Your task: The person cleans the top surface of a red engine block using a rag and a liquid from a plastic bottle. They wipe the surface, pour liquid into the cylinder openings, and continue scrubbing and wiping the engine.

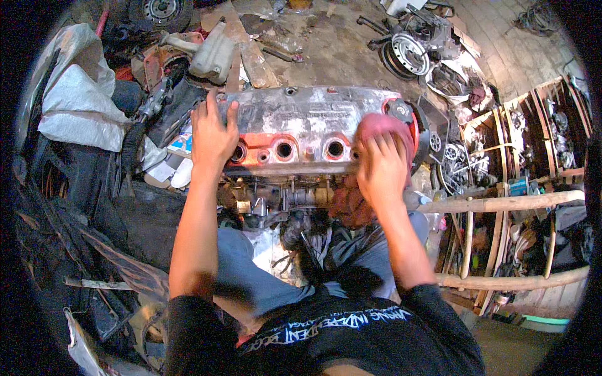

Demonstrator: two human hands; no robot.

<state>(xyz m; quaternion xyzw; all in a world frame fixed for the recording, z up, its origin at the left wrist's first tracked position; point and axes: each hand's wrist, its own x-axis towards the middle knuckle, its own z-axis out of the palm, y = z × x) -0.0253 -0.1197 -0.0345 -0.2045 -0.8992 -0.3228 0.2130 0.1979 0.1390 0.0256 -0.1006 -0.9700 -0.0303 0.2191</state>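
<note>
Before me lies an engine with a worn grey metal valve cover (pixel 305 113). Its near edge has several round spark plug holes, ringed with orange-red paint. My left hand (pixel 214 134) rests on the cover's left end, fingers apart and holding nothing. My right hand (pixel 383 167) is blurred and presses a pinkish-red cloth (pixel 383 124) against the cover's right end, beside a round filler cap (pixel 400 109). The cloth partly hides the rightmost hole. A darker reddish-brown cloth (pixel 350 204) hangs below the cover, near my knees.
A grey plastic reservoir (pixel 214 54) and a white sack (pixel 80 108) lie at the left. Wheel rims (pixel 409 54) and other car parts sit at the far right. Along the right side runs a wooden rack (pixel 505 202) holding metal parts.
</note>
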